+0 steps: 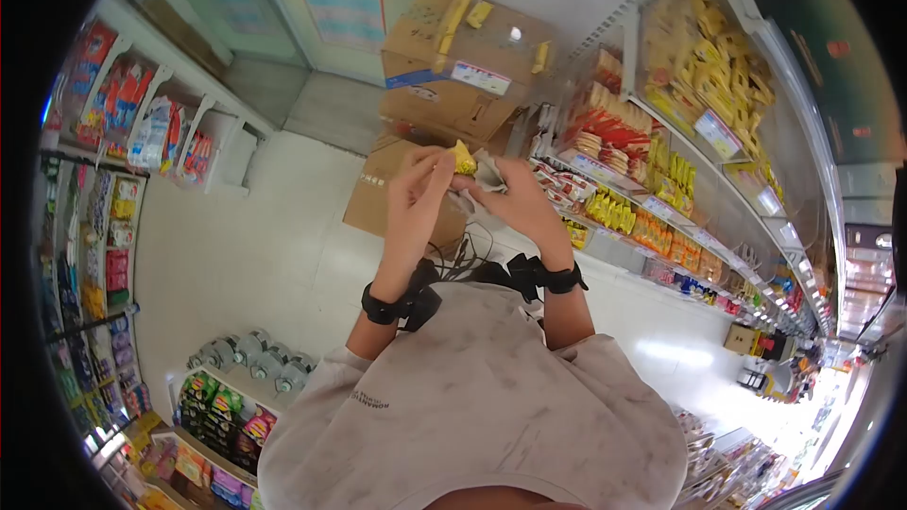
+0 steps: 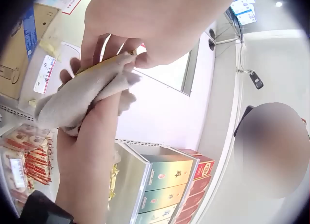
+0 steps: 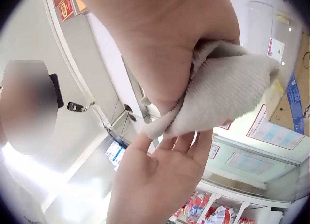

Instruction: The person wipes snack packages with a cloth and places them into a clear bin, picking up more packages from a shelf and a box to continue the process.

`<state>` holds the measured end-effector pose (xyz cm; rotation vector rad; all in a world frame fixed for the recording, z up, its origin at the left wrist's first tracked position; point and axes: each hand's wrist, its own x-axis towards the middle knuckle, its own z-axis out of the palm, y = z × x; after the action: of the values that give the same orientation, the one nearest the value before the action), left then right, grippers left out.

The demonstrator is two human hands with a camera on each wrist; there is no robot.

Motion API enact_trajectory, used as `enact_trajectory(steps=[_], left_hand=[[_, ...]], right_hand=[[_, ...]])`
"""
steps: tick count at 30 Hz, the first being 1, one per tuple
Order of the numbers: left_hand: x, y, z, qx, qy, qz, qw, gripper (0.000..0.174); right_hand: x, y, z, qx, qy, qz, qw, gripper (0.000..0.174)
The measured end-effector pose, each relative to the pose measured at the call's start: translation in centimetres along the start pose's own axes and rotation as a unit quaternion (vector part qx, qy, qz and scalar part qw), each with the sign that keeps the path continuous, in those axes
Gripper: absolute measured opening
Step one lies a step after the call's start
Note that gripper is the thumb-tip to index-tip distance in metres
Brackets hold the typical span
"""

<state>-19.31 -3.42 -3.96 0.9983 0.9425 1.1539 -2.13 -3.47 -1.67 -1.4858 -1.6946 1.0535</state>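
A small shiny yellow packet [image 1: 464, 159] is pinched in the fingers of my left hand [image 1: 420, 191], in front of my chest. My right hand [image 1: 524, 203] grips a whitish cloth [image 3: 227, 86] and presses it against the packet. Folded over in the right wrist view, the cloth covers most of the packet and the tips of the left fingers. Only a thin yellow edge shows above the cloth [image 2: 87, 91] in the left wrist view. Both hands almost meet, with the cloth between them.
Cardboard boxes [image 1: 416, 52] are stacked just beyond my hands. Shelves of packaged snacks [image 1: 614, 123] run along the right, and a transparent bin of yellow packets [image 1: 709, 47] sits above. Hanging goods [image 1: 123, 85] line the left. Dark cables [image 1: 460, 260] lie below my hands.
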Motion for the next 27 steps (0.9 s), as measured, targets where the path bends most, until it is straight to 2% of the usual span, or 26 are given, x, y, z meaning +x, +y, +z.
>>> enact_trajectory(steps=[3,4,7,11,14,17,20,23,25,26,27], left_hand=[[0.6,-1.3,0.7,0.072,-0.08,-0.018,0.994,0.026],[0.8,-1.7,1.2,0.093,-0.115,-0.03,0.989,0.025],[0.6,-2.8,5.0,-0.04,-0.091,-0.022,0.995,0.023],[0.1,-2.8,11.1,-0.042,-0.094,0.004,0.995,0.023],[-0.5,-3.6,15.3,-0.03,-0.106,0.023,0.994,0.022],[-1.1,-5.1,18.9,-0.036,-0.114,0.017,0.993,0.022],[-2.3,-6.3,22.2,-0.046,-0.106,-0.013,0.993,0.023],[-3.1,-7.1,25.4,-0.054,-0.085,-0.026,0.995,0.024],[-3.1,-7.8,26.8,-0.055,-0.072,-0.015,0.996,0.025],[-3.4,-7.9,27.3,-0.062,-0.066,-0.019,0.996,0.026],[-3.2,-7.9,27.8,-0.077,-0.063,-0.021,0.995,0.027]], right_hand=[[-2.0,0.6,-3.7,-0.055,-0.019,0.055,0.997,0.039],[-2.4,2.4,-3.3,-0.107,0.024,-0.062,0.992,0.039],[-4.9,4.2,-5.8,-0.04,0.045,-0.067,0.996,0.038],[-7.9,7.1,-8.7,0.1,0.103,-0.095,0.985,0.04],[-10.7,8.7,-10.7,0.124,0.164,-0.085,0.975,0.038],[-13.2,11.6,-13.0,0.049,0.221,-0.068,0.972,0.039],[-15.6,13.4,-15.2,-0.003,0.236,-0.039,0.971,0.039],[-17.7,14.0,-17.3,-0.017,0.246,-0.038,0.968,0.031],[-18.3,16.2,-17.7,0.198,0.262,-0.01,0.944,0.026],[-19.0,17.2,-17.3,0.312,0.262,0.008,0.913,0.023],[-19.3,17.4,-17.5,0.285,0.264,0.01,0.921,0.025]])
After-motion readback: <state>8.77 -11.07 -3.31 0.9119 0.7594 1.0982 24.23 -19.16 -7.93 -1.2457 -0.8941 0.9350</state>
